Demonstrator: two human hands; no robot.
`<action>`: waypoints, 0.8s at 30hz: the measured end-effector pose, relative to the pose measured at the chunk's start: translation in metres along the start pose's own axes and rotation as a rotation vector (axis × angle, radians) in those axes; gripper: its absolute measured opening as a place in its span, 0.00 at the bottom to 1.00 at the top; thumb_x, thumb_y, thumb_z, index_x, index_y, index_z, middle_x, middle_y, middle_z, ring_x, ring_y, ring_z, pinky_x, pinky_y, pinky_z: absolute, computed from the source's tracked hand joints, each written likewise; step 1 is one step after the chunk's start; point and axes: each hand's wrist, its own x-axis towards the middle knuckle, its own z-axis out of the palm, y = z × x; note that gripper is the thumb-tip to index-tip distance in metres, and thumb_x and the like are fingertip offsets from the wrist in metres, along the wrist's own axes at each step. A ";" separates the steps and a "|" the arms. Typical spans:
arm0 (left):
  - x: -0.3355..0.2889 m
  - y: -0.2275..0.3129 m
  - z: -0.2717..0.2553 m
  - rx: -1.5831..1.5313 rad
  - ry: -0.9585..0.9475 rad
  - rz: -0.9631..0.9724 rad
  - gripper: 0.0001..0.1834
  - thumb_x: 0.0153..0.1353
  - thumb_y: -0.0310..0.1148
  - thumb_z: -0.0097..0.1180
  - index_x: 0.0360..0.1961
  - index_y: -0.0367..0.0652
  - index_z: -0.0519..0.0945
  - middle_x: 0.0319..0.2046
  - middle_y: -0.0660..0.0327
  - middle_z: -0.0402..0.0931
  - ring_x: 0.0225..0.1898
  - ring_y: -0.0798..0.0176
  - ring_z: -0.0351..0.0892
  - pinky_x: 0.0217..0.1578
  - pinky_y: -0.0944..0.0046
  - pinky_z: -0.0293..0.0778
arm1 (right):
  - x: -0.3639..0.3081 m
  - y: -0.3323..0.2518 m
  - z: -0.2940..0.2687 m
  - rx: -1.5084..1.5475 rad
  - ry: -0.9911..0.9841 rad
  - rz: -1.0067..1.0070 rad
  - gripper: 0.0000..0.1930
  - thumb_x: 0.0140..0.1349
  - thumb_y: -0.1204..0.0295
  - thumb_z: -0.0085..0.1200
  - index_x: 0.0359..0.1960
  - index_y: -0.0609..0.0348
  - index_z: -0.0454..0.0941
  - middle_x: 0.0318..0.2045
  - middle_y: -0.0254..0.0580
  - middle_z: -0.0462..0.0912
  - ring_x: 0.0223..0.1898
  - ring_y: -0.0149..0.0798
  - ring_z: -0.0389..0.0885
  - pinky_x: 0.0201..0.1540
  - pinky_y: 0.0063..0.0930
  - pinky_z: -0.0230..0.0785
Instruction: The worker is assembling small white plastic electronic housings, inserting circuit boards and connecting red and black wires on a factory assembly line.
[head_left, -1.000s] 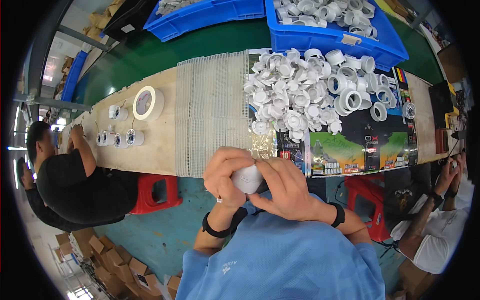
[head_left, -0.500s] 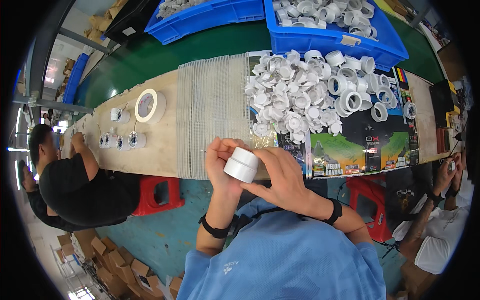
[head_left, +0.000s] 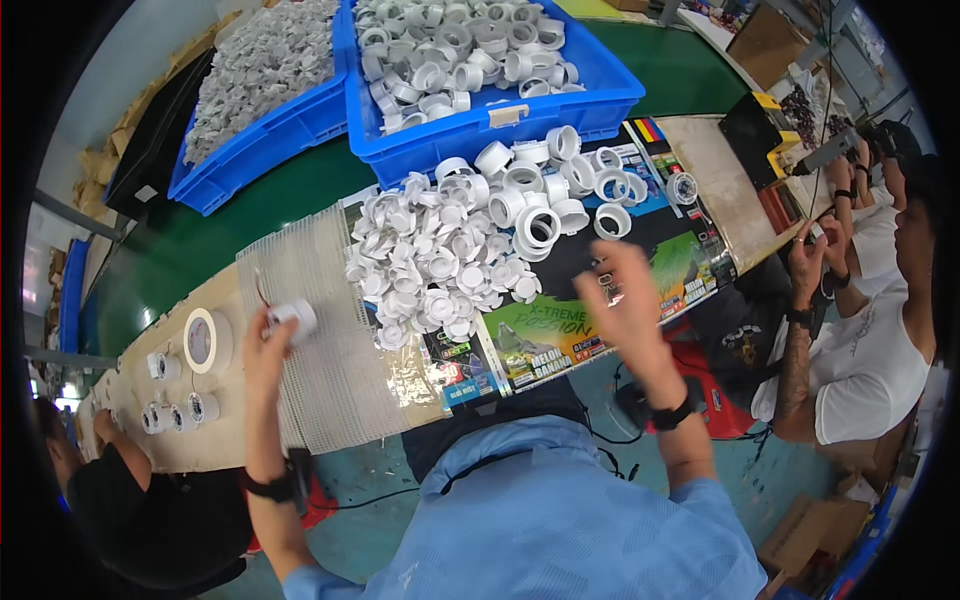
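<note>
Over the ribbed clear plastic sheet, my left hand grips a white cylindrical housing with a thin wire at its far side. My right hand is in the air over the printed packaging sheet, fingers apart and nothing in them. Just beyond it lies a white ring at the edge of a group of similar rings. Farther right sits a small round white part with a detailed face. Left of the rings is a heap of white pronged caps.
Left of my left hand stand a tape roll and several small white units. Two blue bins of white parts stand at the back. People sit on both sides; one person in a white shirt is at the right.
My hands have parted: the left carried the white housing to the left, while the right let go and moved right and outward. The view has turned to the right.
</note>
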 end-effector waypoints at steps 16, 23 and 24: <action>0.019 0.042 0.085 0.425 -0.025 0.576 0.21 0.50 0.32 0.61 0.47 0.39 0.76 0.44 0.50 0.73 0.41 0.48 0.75 0.44 0.55 0.72 | 0.092 0.222 -0.081 -0.647 0.031 0.215 0.26 0.53 0.74 0.59 0.55 0.50 0.65 0.45 0.58 0.74 0.46 0.62 0.75 0.47 0.48 0.69; -0.015 0.042 0.096 0.527 -0.110 0.833 0.22 0.46 0.22 0.59 0.47 0.42 0.77 0.45 0.53 0.73 0.45 0.49 0.73 0.45 0.56 0.71 | 0.072 0.115 -0.058 -0.510 0.135 0.026 0.27 0.56 0.72 0.57 0.58 0.55 0.65 0.50 0.53 0.75 0.44 0.52 0.77 0.44 0.38 0.69; -0.015 0.042 0.095 0.559 -0.117 0.804 0.22 0.45 0.22 0.59 0.46 0.41 0.77 0.44 0.52 0.73 0.45 0.49 0.72 0.45 0.56 0.71 | 0.067 0.096 -0.058 -0.434 0.134 -0.068 0.27 0.57 0.72 0.57 0.59 0.57 0.66 0.50 0.49 0.76 0.42 0.45 0.77 0.43 0.33 0.68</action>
